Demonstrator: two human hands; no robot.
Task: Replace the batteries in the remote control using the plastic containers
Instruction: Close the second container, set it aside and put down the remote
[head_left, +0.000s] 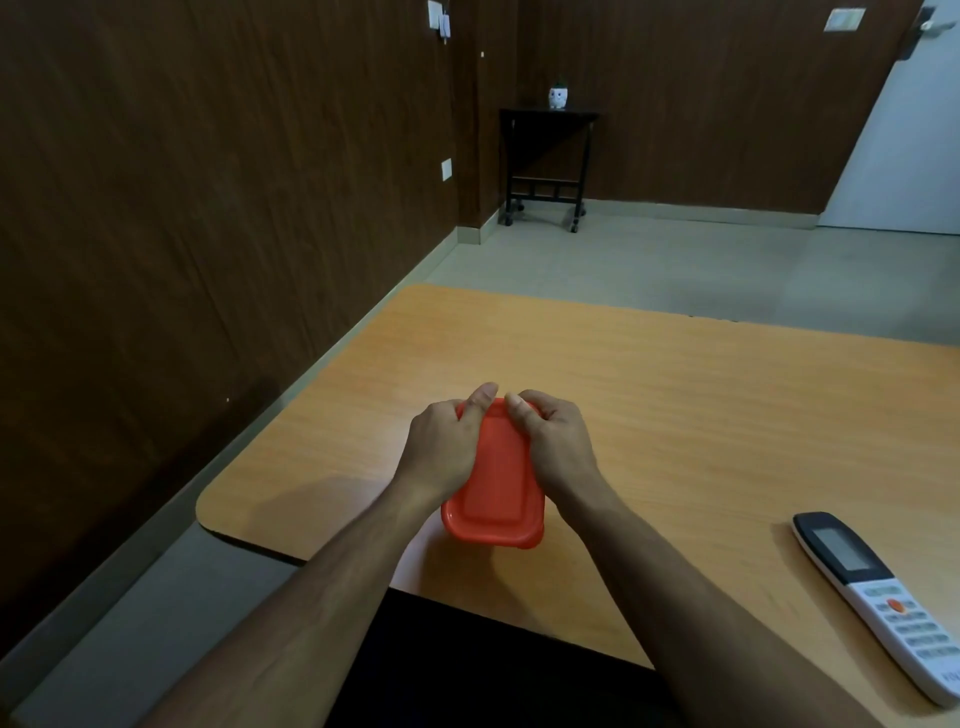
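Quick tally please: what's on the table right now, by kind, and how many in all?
Containers with orange lid: 1, the container, gripped by the left hand and the right hand.
Remotes: 1, the remote, lying near the right edge.
Loose batteries: 0 visible.
Total: 2 things on the table.

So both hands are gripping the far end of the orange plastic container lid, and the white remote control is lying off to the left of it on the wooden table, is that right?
Not quite. The head view shows the white and black remote control lying to the right of the orange plastic container, not the left. The rest holds: the left hand and right hand both grip the far end of its lid on the wooden table.
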